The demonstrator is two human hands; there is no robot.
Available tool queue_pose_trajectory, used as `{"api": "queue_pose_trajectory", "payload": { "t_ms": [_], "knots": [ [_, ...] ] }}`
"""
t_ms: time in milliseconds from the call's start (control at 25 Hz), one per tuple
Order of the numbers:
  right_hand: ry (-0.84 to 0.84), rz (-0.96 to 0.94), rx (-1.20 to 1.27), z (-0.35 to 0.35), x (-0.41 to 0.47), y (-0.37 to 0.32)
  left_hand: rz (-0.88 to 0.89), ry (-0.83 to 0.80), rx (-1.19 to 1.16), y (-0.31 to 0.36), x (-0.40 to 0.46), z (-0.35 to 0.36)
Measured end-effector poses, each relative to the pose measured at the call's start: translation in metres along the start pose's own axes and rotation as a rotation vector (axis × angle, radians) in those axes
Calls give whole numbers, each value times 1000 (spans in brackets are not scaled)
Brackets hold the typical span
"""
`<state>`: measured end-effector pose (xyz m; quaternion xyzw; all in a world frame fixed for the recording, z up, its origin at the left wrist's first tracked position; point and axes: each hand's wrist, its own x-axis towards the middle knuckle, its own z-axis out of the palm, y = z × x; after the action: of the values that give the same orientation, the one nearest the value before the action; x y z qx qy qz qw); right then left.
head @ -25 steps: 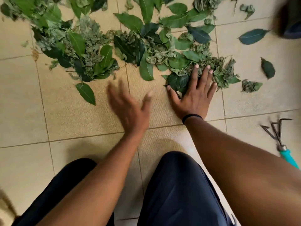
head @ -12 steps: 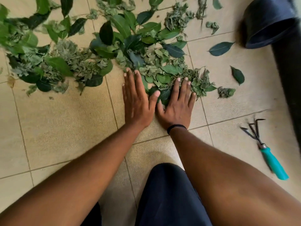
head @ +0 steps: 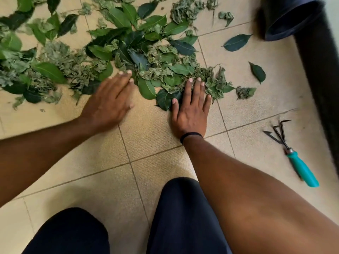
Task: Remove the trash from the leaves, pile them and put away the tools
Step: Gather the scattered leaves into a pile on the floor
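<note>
Both palms flat on the floor (head: 146,143) at the near edge of the leaves (head: 146,57): left hand (head: 110,101) blurred, fingers straight and close together, tips touching the litter; right hand (head: 191,110) spread wide, fingertips on the leaves, holding nothing. Leaves strewn in a broad band across the far tiles, thickest just beyond the hands, thinning toward the left edge of view; two loose leaves (head: 236,42) lying well apart to the right. Piling, by the look of it, still early. Best done with flat hands used as scrapers, pushing from the outer edges inward, keeping palms low so dry crumbled bits do not slip under. Strays on the right worth fetching last. Rake (head: 291,153) lying to the right, untouched, prongs toward the leaves; careful sweeping needed near it. Dark bin (head: 291,21) at the far right, limiting room there. Plenty of bare tile near the knees (head: 183,208) for drawing the pile back.
</note>
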<state>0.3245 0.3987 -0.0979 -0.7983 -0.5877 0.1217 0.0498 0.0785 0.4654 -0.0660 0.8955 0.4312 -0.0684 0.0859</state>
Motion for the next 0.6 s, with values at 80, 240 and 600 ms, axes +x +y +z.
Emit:
{"api": "queue_pose_trajectory", "payload": {
  "t_ms": [80,240,600],
  "knots": [
    [-2,-3,-6,1,-1,0,-81,145,-16,21,10,-19],
    [-10,15,19,1,2,1,-690,-166,-304,81,14,-43],
    [33,62,54,1,-2,-1,-1433,-531,-733,65,27,-43]
  ]
}}
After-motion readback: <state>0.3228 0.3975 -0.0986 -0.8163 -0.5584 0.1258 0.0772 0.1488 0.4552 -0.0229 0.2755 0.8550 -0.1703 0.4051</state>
